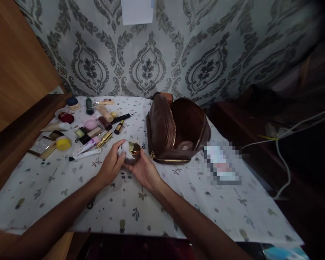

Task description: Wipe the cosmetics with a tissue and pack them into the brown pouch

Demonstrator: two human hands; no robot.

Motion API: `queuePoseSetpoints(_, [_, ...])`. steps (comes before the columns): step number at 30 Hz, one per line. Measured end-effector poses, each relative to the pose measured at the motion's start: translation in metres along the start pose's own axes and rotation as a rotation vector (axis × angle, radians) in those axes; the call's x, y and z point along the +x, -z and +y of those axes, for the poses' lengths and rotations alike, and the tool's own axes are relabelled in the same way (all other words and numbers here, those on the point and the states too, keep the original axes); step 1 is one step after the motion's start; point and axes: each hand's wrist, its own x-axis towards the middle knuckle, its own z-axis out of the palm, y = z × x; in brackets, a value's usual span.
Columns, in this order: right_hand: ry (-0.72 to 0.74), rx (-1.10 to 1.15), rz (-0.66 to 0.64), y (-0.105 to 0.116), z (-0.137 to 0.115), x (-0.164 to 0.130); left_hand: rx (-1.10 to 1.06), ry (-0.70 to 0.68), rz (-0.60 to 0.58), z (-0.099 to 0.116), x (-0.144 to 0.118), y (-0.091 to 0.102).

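A: Entry. At the centre of the desk [178,202], both hands meet on one small item: a dark compact with a gold top [132,150]. The right hand [143,169] cups it from below, fingers curled under and pinching its base. The left hand [111,164] comes in from 9 o'clock, its fingertips pressed onto a bit of white material [121,151] against the compact's side; whether that is a tissue or a pad cannot be told.

B: Step in hand?

A: Judged as wiping or handling the compact just above the cloth. The next move would call for a steady hold underneath while the left fingers work, since the piece is small and its top looks glossy.

B: Surroundings?

A: At 2 o'clock, close by, a brown zip pouch [176,131] lies open, its gold zipper showing and its mouth towards the person. From 9 to 11 o'clock a scatter of cosmetics: a white tube [85,154], gold lipsticks [105,139], a yellow pot [63,143], a pink sponge [90,124], a black pen [122,117], a green bottle [89,105]. At 3 o'clock a flat item is blurred out.

B: Any writing?

A: None legible; labels are too small. A pale sheet [137,11] on the patterned wall at 12 o'clock shows no readable text.
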Motion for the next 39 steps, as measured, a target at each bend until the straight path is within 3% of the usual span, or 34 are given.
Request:
queuePoseSetpoints(6, [-0.004, -0.034, 0.061, 0.006, 0.003, -0.001, 0.071, -0.080, -0.020, -0.009, -0.002, -0.005])
queuePoseSetpoints(12, [-0.036, -0.151, 0.099, 0.008, -0.004, -0.001, -0.051, 0.023, -0.068, -0.005, 0.000, 0.001])
queuePoseSetpoints(17, [-0.056, -0.199, 0.047, 0.001, -0.007, -0.004, -0.129, 0.027, 0.034, -0.003, -0.002, 0.002])
queuePoseSetpoints(25, [0.017, -0.144, 0.080, 0.000, 0.004, -0.003, 0.185, -0.291, 0.024, 0.005, -0.008, -0.005])
queuePoseSetpoints(31, [-0.039, -0.072, -0.078, -0.001, -0.001, -0.001, 0.273, -0.220, 0.063, -0.001, -0.002, 0.000])
queuePoseSetpoints(39, [0.028, -0.131, 0.015, 0.008, -0.011, -0.001, 0.184, -0.307, 0.004, -0.004, 0.006, 0.017])
